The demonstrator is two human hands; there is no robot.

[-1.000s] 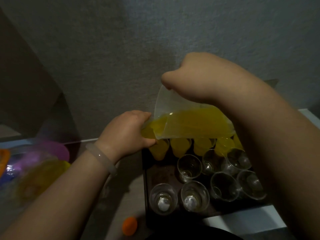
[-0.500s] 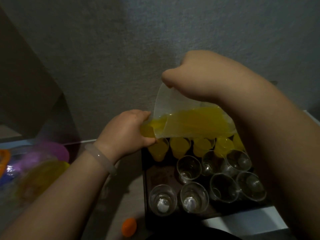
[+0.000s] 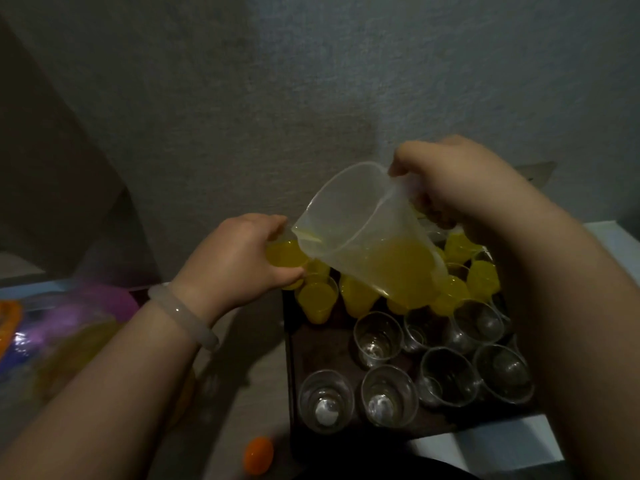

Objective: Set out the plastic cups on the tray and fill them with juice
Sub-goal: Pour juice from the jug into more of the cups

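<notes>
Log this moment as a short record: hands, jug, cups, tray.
left hand: grips a juice-filled plastic cup near the tray's far left corner
right hand: grips the handle of the clear jug
jug state: tilted, spout over the held cup, partly full of juice
tray: dark; filled cups at the back, empty ones in front
empty cups: seven visible
filled cups: several; the jug hides the exact count

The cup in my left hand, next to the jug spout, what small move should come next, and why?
Probably set the cup down on the tray beside the filled cups. It already looks full of juice in the left hand, and the jug in the right hand shows no stream at its spout. Empty cups wait nearer you.
</notes>
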